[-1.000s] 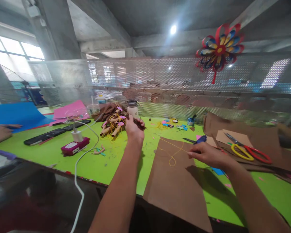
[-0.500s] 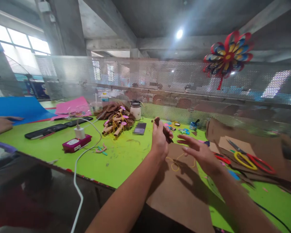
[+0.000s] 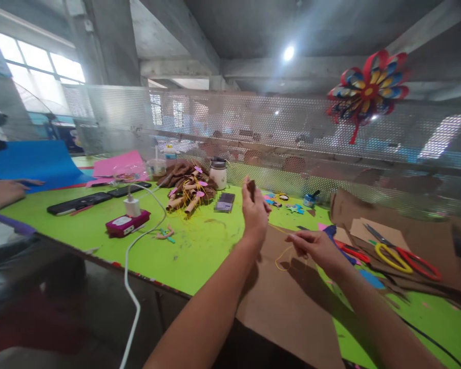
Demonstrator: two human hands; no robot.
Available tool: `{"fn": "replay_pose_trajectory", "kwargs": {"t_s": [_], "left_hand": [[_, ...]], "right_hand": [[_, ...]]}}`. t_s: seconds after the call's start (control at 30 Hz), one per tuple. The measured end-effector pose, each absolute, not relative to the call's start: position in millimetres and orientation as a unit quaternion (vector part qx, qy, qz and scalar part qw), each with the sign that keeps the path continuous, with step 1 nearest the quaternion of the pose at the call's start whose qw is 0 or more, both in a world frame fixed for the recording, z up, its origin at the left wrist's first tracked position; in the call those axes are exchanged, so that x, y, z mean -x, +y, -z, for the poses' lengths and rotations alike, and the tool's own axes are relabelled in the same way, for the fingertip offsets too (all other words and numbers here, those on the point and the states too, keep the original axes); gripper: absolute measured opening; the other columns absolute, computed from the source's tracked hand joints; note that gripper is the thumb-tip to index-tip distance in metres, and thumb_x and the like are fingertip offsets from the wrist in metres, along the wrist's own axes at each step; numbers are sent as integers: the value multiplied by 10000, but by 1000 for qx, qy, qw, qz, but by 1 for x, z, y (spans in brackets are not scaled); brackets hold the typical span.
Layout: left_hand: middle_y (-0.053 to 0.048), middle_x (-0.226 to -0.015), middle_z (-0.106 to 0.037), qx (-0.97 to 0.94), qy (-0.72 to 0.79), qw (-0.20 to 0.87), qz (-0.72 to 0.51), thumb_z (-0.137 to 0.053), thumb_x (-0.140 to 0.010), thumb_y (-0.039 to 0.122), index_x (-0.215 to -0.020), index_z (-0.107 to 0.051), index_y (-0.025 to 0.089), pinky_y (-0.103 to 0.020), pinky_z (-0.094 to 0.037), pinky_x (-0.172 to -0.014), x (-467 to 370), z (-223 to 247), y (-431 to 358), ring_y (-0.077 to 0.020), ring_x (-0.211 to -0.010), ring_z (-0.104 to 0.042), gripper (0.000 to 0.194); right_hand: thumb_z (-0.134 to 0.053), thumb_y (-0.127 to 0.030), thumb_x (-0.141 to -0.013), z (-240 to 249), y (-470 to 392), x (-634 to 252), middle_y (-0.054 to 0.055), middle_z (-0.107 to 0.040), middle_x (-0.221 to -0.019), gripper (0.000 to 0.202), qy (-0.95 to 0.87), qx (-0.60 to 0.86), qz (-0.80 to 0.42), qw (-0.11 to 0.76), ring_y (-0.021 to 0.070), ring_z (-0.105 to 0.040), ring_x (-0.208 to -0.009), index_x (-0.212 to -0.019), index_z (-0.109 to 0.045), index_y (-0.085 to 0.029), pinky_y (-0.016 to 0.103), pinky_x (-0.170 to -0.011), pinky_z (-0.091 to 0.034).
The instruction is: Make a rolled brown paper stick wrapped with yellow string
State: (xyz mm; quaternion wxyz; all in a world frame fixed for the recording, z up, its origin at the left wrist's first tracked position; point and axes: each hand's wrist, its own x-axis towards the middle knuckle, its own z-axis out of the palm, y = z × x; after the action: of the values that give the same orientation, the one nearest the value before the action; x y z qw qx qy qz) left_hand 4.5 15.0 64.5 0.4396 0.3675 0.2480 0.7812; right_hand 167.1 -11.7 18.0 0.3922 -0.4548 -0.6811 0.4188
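My left hand [image 3: 255,212] is wrapped round a dark brown piece [image 3: 252,188], most of which the fingers hide. To its right, my right hand [image 3: 315,247] pinches a thin yellow string [image 3: 278,228] that runs from beside my left hand. A loop of the string hangs or lies over a brown paper sheet [image 3: 284,302] under both hands. Behind my left hand a phone [image 3: 225,202] lies on the green table [image 3: 200,251]. The heap of brown rolls [image 3: 192,189] with yellow strings and pink tags is further left.
Scissors [image 3: 392,251] with yellow and red handles lie at right near a blue tool [image 3: 332,231]. A white bottle [image 3: 218,174] and small blue jar [image 3: 310,199] stand behind. A white cable [image 3: 127,277] crosses the left side. Another person's hand [image 3: 7,192] rests by blue paper [image 3: 38,161].
My right hand has closed from spread fingers into a pinch on the yellow string. The string now stretches between the hands. My left hand has turned, showing less of the brown piece.
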Motion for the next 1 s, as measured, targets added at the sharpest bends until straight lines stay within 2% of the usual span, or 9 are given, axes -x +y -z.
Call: {"fn": "replay_pose_trajectory", "kwargs": {"t_s": [0.2,0.3,0.47,0.53,0.6,0.7,0.83,0.93,1.0], "left_hand": [[56,-575,-439,-381,266,434,-771,-499,-882,333,-1338,-370,307,-188,-362,-455,-22,-61,6,-63,-427,-397,475],[62,-556,-420,-369,277,451,-764,-483,-888,334,-1361,-331,298,-181,-345,-438,-16,-60,10,-66,-418,-411,498],[84,-535,-385,-271,273,526,-759,-437,-905,325,-1332,-308,296,-157,-300,-412,-2,-56,22,-59,-390,-409,447],[90,-527,-374,-230,276,556,-750,-423,-909,321,-1268,-349,286,-148,-293,-409,1,-54,25,-56,-381,-402,368],[94,-515,-373,-222,279,563,-745,-434,-905,330,-1191,-388,280,-141,-293,-411,1,-52,27,-56,-376,-402,293],[91,-511,-399,-227,267,581,-734,-472,-889,349,-1091,-410,274,-142,-330,-432,-1,-51,27,-63,-394,-440,224],[81,-518,-437,-216,258,626,-703,-472,-889,316,-984,-388,251,-171,-395,-473,-4,-50,28,-82,-418,-489,142],[75,-527,-453,-234,274,629,-689,-450,-896,306,-945,-379,251,-197,-423,-483,-4,-49,30,-102,-438,-521,103],[74,-528,-455,-250,289,620,-686,-435,-903,305,-942,-380,253,-200,-429,-484,-5,-48,30,-104,-443,-528,86]], "right_hand": [[-605,-607,-688,-12,-8,-181,-39,-428,-448,545,-692,499,-399,336,87,-344,-427,-873,-702,-104,239,-439,-259],[-615,-621,-671,-10,-9,-182,-51,-372,-455,567,-688,506,-390,345,84,-309,-434,-885,-703,-103,241,-433,-228],[-608,-573,-713,-11,-12,-177,-52,-343,-483,472,-695,499,-364,368,82,-294,-441,-865,-704,-137,242,-423,-216],[-602,-565,-724,-11,-12,-176,-45,-379,-475,458,-701,494,-362,366,88,-334,-441,-861,-701,-140,241,-426,-262],[-608,-568,-716,-10,-10,-177,-14,-478,-506,458,-706,495,-367,350,108,-418,-474,-841,-696,-136,252,-461,-347],[-631,-559,-688,-8,-4,-181,64,-637,-700,457,-697,515,-371,333,156,-534,-590,-841,-691,-133,295,-565,-444],[-633,-476,-697,-10,-2,-181,96,-669,-833,380,-682,551,-255,407,193,-577,-700,-851,-690,-133,321,-655,-457],[-577,-409,-760,-17,-12,-170,95,-647,-818,285,-675,529,-110,503,197,-565,-730,-792,-664,-140,318,-672,-443],[-539,-366,-803,-21,-22,-157,80,-622,-770,244,-698,487,-63,521,182,-543,-696,-771,-651,-151,299,-638,-428]]}}
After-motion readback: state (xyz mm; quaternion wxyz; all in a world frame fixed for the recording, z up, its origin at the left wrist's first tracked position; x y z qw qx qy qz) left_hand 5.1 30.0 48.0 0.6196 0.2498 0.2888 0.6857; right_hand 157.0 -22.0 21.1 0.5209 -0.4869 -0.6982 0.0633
